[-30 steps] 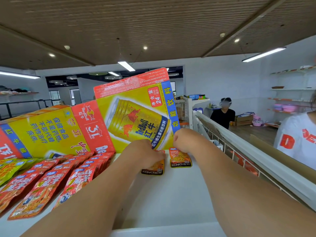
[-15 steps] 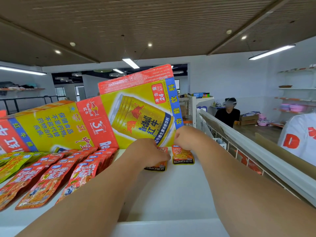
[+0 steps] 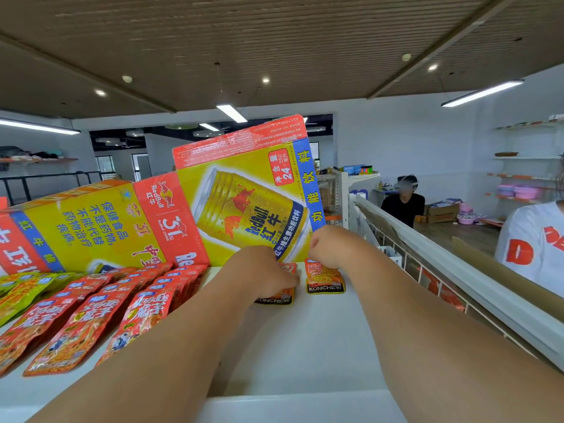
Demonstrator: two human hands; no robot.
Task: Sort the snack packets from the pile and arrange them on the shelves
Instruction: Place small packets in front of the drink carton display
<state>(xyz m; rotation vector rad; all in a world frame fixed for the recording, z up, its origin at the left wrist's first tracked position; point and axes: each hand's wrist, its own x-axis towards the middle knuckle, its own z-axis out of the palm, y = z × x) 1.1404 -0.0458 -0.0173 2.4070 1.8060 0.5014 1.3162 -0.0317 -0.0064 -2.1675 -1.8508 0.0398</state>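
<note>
Glossy orange packet [image 3: 276, 297] under left hand [image 3: 262, 274], grip unclear, right hand [image 3: 329, 248] pinching second packet [image 3: 325, 279]

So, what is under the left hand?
An orange packet lies under the left hand on the shelf. Only its black bottom edge and a top corner show; the hand covers the rest.

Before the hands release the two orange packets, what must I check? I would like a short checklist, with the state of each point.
1. Left hand on left packet: ok.
2. Right hand pinches right packet at its top: ok.
3. Packets apart, no overlap: ok.
4. Labels face front: ok.
5. Packets would stand alone against carton: cannot tell.
</note>
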